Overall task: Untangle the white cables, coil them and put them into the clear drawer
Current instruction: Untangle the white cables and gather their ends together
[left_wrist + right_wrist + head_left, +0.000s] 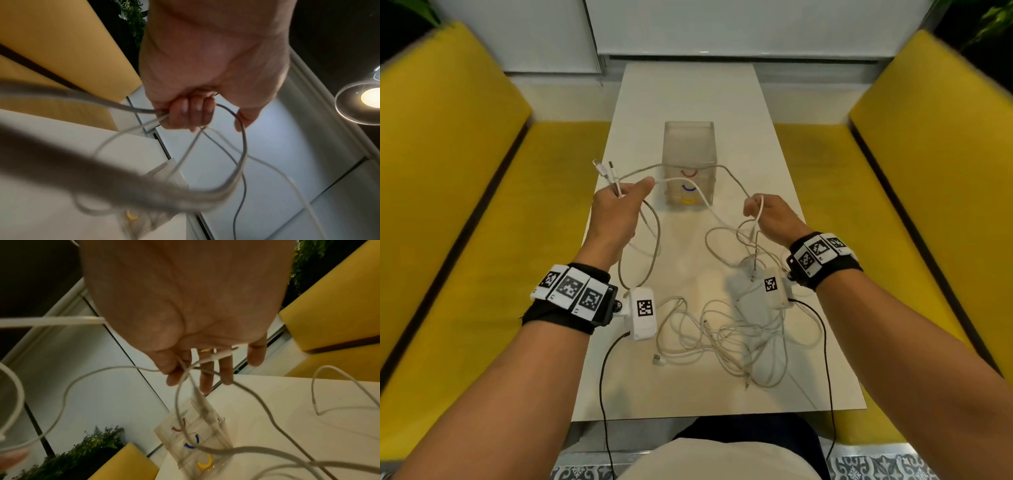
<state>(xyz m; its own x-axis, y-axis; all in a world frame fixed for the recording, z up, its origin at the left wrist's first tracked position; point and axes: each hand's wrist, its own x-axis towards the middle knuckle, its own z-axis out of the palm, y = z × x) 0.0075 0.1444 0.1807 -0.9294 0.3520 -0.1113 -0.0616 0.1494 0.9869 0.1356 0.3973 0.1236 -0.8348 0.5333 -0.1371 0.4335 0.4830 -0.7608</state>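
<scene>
Head view, from left to right: a yellow bench seat point(458, 192) runs along the left of the long white desk point(688, 99). The left hand point(618, 205) is raised above the desk with its fingers curled round white cables point(722, 339); two plug ends point(604, 168) stick up past the knuckles, and the left wrist view shows the fingertips point(190, 112) closed over several strands. From this fist one strand spans across in front of the clear drawer unit point(688, 150), which stands upright mid-desk behind the hands and has red, blue and yellow handles one above another; all its drawers appear pushed in. The strand reaches the right hand point(770, 212), which is also lifted off the desk. In the head view that hand looks pinched on a cable, while the right wrist view shows its fingers point(226, 369) fairly straight with strands draped across them, so how firmly it holds I cannot tell. Below the hands, most of the cables lie in a loose tangle on the near part of the desk, with another plug end at its left edge. A second yellow bench seat point(928, 185) lines the right side.
</scene>
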